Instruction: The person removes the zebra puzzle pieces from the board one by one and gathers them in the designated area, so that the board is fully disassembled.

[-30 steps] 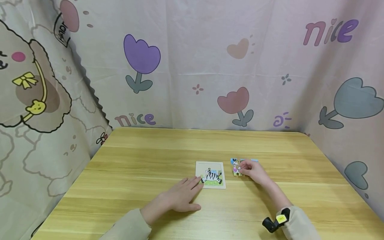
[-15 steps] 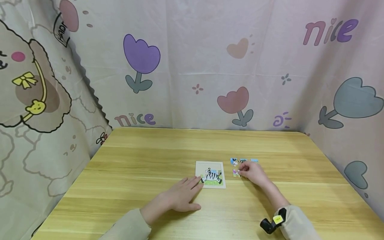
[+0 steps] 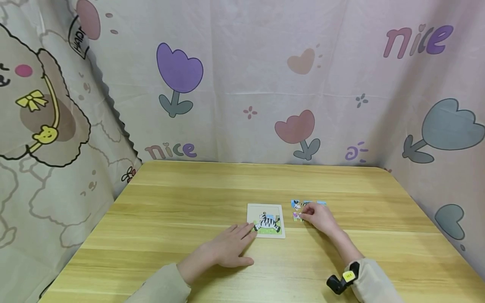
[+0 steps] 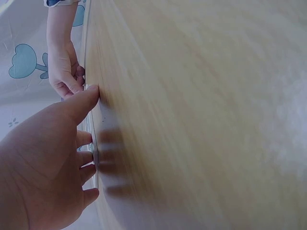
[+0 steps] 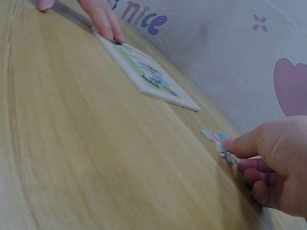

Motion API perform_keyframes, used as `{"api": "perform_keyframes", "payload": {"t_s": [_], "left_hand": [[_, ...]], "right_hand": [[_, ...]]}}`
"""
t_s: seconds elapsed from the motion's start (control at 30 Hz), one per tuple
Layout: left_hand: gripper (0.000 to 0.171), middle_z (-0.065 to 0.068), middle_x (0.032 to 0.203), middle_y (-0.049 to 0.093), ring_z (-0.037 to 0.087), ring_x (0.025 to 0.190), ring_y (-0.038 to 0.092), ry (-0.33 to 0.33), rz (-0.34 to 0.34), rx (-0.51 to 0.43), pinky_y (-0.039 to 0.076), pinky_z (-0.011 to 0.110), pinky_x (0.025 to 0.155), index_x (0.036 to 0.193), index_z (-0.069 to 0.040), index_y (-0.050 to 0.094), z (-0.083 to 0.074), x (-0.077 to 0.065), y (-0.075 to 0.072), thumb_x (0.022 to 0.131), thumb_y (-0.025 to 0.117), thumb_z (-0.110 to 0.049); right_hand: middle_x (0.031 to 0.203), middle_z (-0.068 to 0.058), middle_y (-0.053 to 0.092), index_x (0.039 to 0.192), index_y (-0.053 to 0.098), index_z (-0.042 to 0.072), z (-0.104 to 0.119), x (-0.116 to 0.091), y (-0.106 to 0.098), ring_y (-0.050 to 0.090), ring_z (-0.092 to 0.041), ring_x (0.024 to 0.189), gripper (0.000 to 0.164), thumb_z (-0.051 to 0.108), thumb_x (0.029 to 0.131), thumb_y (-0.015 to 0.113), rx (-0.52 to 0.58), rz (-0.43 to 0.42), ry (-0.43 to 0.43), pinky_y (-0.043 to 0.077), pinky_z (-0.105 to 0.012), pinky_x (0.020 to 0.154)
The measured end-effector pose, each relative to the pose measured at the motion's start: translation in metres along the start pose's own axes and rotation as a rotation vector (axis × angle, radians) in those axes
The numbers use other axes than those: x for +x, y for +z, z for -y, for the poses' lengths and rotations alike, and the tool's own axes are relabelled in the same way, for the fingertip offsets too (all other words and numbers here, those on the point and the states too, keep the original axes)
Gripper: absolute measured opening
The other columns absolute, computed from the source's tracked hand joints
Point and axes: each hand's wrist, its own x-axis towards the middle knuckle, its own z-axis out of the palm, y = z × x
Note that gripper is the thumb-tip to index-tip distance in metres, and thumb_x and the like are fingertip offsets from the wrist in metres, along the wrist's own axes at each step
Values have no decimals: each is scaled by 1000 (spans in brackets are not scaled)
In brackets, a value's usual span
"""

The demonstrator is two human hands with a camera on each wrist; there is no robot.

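A square white puzzle board lies mid-table, part of a zebra picture filling its lower portion. My left hand rests with fingers extended, their tips on the board's left edge and its thumb spread toward the front. To the right of the board, my right hand pinches a small jigsaw piece with pink and green print between thumb and fingers. The right wrist view shows this jigsaw piece low over the wood, partly covered by the thumb.
Behind the right hand lie more jigsaw pieces in a row: one with a zebra's head, a dark-patterned one partly covered by fingers, and a blue one. A printed curtain hangs along the wooden table's back edge.
The pinched jigsaw piece has come away from the zebra-head piece, first toward the front, then slightly left. My right hand has shifted a little left with it; the left hand stays put.
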Motion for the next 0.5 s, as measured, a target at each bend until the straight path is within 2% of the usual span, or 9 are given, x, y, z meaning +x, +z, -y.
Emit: {"api": "perform_keyframes", "payload": {"t_s": [0.23,0.5], "left_hand": [[74,13,151,21,27,138,21,7,-1,3,22,44,110,144,-8,31,-1,-1,0,90,48,-55],[74,14,151,21,28,138,21,15,-1,6,22,45,110,144,-7,31,-1,-1,-1,90,47,-54]], "right_hand": [[74,0,58,88,65,4,10,0,3,51,-14,68,15,14,80,71,33,-19,-7,44,-28,61],[79,-2,59,98,64,-3,43,8,17,54,-14,73,20,6,81,69,156,0,-56,47,-26,65]]}}
